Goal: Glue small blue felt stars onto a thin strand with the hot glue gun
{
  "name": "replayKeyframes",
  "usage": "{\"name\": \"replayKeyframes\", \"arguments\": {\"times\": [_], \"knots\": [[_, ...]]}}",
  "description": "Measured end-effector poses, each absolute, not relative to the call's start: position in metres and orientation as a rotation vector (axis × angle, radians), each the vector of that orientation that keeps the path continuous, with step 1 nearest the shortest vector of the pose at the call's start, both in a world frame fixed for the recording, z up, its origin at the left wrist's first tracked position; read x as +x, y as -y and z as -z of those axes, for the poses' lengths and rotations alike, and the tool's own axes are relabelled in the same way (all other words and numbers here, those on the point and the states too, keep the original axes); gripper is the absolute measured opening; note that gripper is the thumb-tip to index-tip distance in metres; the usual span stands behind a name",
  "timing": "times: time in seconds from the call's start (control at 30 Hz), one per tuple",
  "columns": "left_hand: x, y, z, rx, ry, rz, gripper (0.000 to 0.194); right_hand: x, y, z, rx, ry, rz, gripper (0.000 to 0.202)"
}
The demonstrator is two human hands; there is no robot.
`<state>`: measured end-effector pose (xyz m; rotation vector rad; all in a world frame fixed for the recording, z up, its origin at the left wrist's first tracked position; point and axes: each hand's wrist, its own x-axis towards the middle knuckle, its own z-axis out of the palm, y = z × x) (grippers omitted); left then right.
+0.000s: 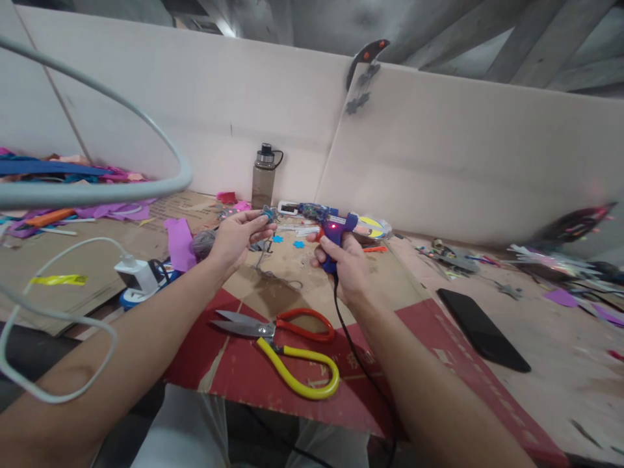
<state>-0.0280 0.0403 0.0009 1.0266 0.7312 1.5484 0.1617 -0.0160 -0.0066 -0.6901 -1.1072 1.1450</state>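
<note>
My right hand (344,260) is wrapped round the handle of a blue hot glue gun (336,227), its red light lit and its nozzle end pointing left. A black cord runs down from its grip. To the left, my left hand (246,237) pinches a small bluish tangled piece (268,213), apart from the nozzle; its exact kind is too small to tell. Grey yarn (277,279) trails on the cardboard below. Two small blue flower shapes (298,244) lie between the hands. Nearer me rest scissors (266,329) with one red and one yellow handle, blades apart.
A water bottle (263,179) stands by the white partition (195,104). Chargers (136,273) and coloured scraps (112,211) lie left, with a white cable looping close to the camera. A black phone (482,328) and more scraps sit right. Red-edged cardboard (234,383) covers the table's front.
</note>
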Motion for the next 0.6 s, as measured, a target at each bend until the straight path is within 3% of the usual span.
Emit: {"name": "replayKeyframes", "arguments": {"times": [0.1,0.23,0.33,0.4,0.5,0.6], "knots": [[-0.028,-0.040,-0.001,1.070,-0.805,-1.532,0.018,0.173,0.004,0.008,-0.863,0.985,-1.134,0.020],[-0.028,-0.041,0.002,1.190,-0.908,-1.591,0.020,0.190,-0.018,0.022,-1.466,1.134,-0.919,0.006],[-0.026,-0.042,0.004,1.257,-0.911,-1.614,0.020,0.203,-0.029,0.033,-1.700,1.276,-0.849,0.011],[-0.025,-0.042,0.006,1.296,-0.902,-1.601,0.021,0.211,-0.029,0.035,-1.787,1.317,-0.794,0.018],[-0.022,-0.041,0.009,1.351,-0.918,-1.592,0.023,0.214,-0.022,0.028,-1.864,1.468,-0.393,0.021],[-0.018,-0.037,0.010,1.421,-0.934,-1.577,0.023,0.196,-0.011,0.018,-1.597,1.596,-0.127,0.017]]}}
